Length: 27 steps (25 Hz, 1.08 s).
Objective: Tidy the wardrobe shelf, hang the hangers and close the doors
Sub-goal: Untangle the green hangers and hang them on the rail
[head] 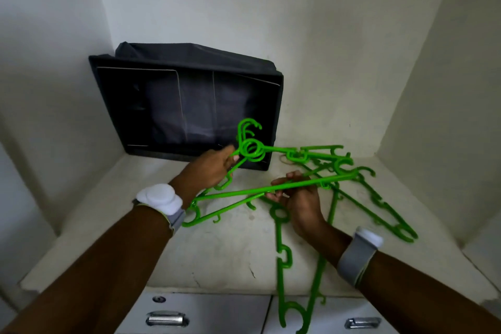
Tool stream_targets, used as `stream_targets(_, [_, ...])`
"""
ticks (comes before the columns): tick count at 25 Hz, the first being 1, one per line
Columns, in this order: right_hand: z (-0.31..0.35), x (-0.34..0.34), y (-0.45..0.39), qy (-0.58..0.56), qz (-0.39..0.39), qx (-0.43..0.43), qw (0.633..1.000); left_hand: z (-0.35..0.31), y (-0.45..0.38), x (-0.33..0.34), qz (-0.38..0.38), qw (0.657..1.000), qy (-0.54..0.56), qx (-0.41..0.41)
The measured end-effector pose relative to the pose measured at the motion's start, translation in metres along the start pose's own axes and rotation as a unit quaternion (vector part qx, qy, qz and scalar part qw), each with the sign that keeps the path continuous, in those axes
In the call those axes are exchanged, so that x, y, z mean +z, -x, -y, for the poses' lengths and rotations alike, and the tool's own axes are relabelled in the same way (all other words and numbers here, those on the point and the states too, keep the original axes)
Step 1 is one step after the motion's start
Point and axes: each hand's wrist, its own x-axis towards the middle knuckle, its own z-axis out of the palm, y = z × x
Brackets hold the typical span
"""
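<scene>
A bunch of bright green plastic clothes hangers point(252, 149) is lifted just above a white wardrobe shelf point(135, 238), hooks pointing toward the back. The left hand point(214, 168) is closed around the bunch just below the hooks. The right hand point(298, 195) pinches its long bottom bar from underneath. More green hangers point(379, 206) lie scattered on the shelf to the right, one point(282, 255) overhanging the front edge. A dark grey fabric storage box point(189, 106) leans in the back-left corner. Two drawers with metal handles point(165, 318) sit below.
</scene>
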Motion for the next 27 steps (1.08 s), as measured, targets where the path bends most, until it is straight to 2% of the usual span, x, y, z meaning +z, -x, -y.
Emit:
stream_targets(4, [-0.009,-0.017,0.002,-0.029,0.039,0.054,0.997,-0.013,0.009,0.025,0.104,0.979,0.165,-0.062])
stream_targets(6, [-0.007,-0.025,-0.002,-0.018,0.086,0.08,0.993,-0.009,0.007,0.029,0.086,0.983,0.144,-0.07])
stream_targets(8, [-0.001,-0.037,-0.01,0.044,0.163,0.09,0.982,-0.005,0.007,0.028,0.045,0.994,0.09,-0.051])
stream_targets(11, [0.021,-0.06,-0.023,0.191,0.292,0.102,0.932,0.0,0.004,0.018,0.013,0.995,0.09,-0.042])
stream_targets(13, [0.042,-0.069,-0.03,0.342,0.319,0.151,0.871,0.002,0.002,0.008,-0.013,0.998,0.049,-0.043])
stream_targets(15, [0.062,-0.066,-0.03,0.506,0.343,0.174,0.772,0.002,-0.002,-0.005,-0.031,0.998,-0.025,-0.045])
stream_targets(17, [0.077,-0.048,-0.023,0.599,0.421,0.146,0.666,0.001,-0.005,-0.018,-0.031,0.996,-0.059,-0.063])
stream_targets(18, [0.082,-0.033,-0.016,0.601,0.465,0.114,0.64,0.001,-0.005,-0.023,-0.028,0.995,-0.067,-0.071])
stream_targets(19, [0.087,-0.017,-0.008,0.584,0.497,0.061,0.639,0.0,-0.005,-0.026,-0.028,0.993,-0.083,-0.076])
stream_targets(20, [0.091,0.002,-0.002,0.564,0.503,-0.018,0.655,-0.002,-0.004,-0.029,-0.035,0.991,-0.105,-0.08])
stream_targets(21, [0.095,0.019,0.002,0.555,0.471,-0.124,0.674,-0.005,-0.004,-0.03,-0.047,0.988,-0.124,-0.082])
stream_targets(22, [0.097,0.034,0.004,0.561,0.413,-0.241,0.676,-0.009,-0.002,-0.03,-0.06,0.984,-0.141,-0.087])
stream_targets(23, [0.096,0.046,0.004,0.589,0.354,-0.334,0.645,-0.016,-0.002,-0.032,-0.07,0.982,-0.151,-0.095])
stream_targets(24, [0.093,0.055,0.004,0.634,0.325,-0.377,0.592,-0.022,-0.002,-0.032,-0.074,0.98,-0.152,-0.106])
stream_targets(27, [0.048,0.061,0.01,0.781,0.339,-0.335,0.403,-0.036,-0.006,-0.035,-0.071,0.979,-0.139,-0.131])
